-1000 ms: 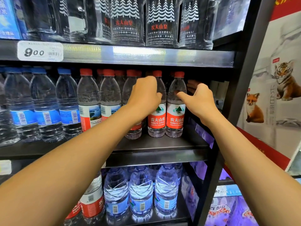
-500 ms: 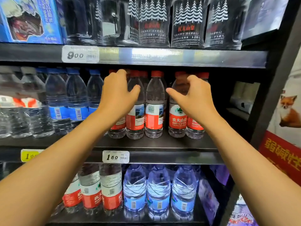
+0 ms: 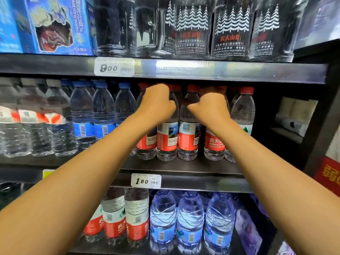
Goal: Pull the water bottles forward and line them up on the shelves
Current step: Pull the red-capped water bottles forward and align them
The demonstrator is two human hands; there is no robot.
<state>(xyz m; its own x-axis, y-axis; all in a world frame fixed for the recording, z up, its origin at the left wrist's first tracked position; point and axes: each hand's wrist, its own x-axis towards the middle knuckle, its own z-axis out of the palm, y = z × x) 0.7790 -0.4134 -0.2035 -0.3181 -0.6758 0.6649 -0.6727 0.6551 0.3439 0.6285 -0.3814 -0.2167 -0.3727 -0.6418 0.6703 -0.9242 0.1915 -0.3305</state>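
Observation:
Red-capped water bottles with red labels stand in a row on the middle shelf [image 3: 184, 168]. My left hand [image 3: 156, 103] is curled over the shoulder of a red-label bottle [image 3: 166, 140] at the left of that row, its fingertips hidden behind. My right hand [image 3: 209, 107] is curled round the neck of another red-label bottle [image 3: 214, 142]. One bottle [image 3: 189, 126] stands untouched between my hands, and another [image 3: 242, 111] stands at the right end. More red caps show behind them.
Blue-capped bottles [image 3: 103, 115] fill the shelf to the left. Large clear bottles [image 3: 193, 30] and a blue box [image 3: 55, 24] sit on the shelf above. Below are red-label [image 3: 137, 227] and blue-label bottles [image 3: 189, 218]. A price tag [image 3: 145, 180] hangs on the shelf edge.
Both hands have closed from spread fingers to curled grips on the bottle tops and have come closer together. The view has shifted slightly to the left.

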